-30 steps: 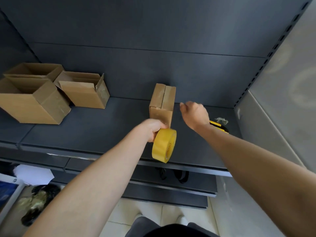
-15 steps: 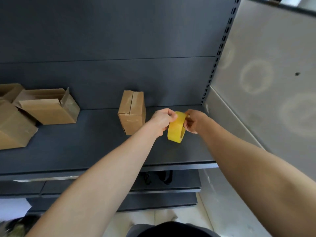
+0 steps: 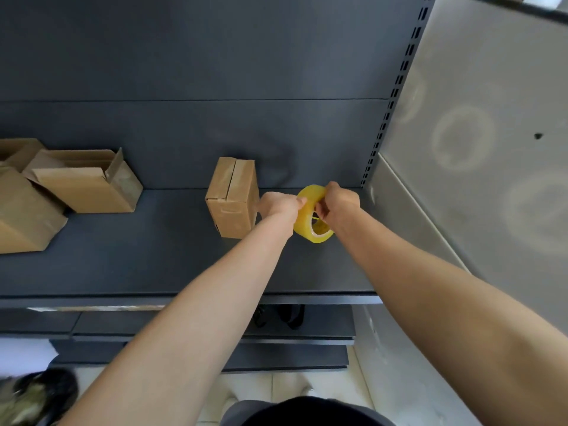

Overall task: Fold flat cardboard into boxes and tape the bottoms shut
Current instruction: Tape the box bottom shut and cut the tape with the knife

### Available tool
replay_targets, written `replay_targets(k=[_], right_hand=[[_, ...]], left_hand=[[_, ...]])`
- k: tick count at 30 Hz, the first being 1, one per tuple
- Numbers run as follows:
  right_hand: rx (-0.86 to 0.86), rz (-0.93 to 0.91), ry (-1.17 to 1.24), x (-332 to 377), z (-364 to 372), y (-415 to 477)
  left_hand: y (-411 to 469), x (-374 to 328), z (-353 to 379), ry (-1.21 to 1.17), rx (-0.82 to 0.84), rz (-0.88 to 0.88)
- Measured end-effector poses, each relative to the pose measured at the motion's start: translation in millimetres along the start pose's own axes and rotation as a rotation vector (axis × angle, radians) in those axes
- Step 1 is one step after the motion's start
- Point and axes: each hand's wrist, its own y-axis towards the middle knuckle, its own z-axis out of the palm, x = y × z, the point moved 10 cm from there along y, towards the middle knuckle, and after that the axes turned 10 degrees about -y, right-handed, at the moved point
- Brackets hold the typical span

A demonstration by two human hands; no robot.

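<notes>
A small folded cardboard box [image 3: 234, 198] stands on the dark shelf [image 3: 153, 259], its two closed flaps facing up with a seam between them. Just right of it, a yellow roll of tape [image 3: 313, 215] is held above the shelf by both hands. My left hand [image 3: 279, 204] grips the roll's left rim. My right hand [image 3: 338, 201] pinches the roll at its top and right side, fingers on the tape surface. Whether a strip of tape is pulled free is not visible.
Several open-topped cardboard boxes [image 3: 83, 182] sit at the shelf's left end. A grey side panel [image 3: 476, 149] and a slotted upright [image 3: 390, 112] close off the right. Lower shelves and a tiled floor lie below; dark items [image 3: 33, 395] lie at bottom left.
My right hand came in from above the shelf to meet the tape roll, and my left hand raised the roll beside the box. The view shifted to the right.
</notes>
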Motion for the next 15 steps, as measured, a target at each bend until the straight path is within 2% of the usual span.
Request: replay_targets(k=[11,15], right_hand=[[-0.022,-0.142,-0.248,19.2,11.2,-4.1],[-0.045,-0.235,-0.388,29.7,12.2,-2.6]], left_hand=[[2.3,1.7,-2.7,-0.158,0.06,-0.038],[5.0,11.0,-11.6,-0.221,-0.037,-0.08]])
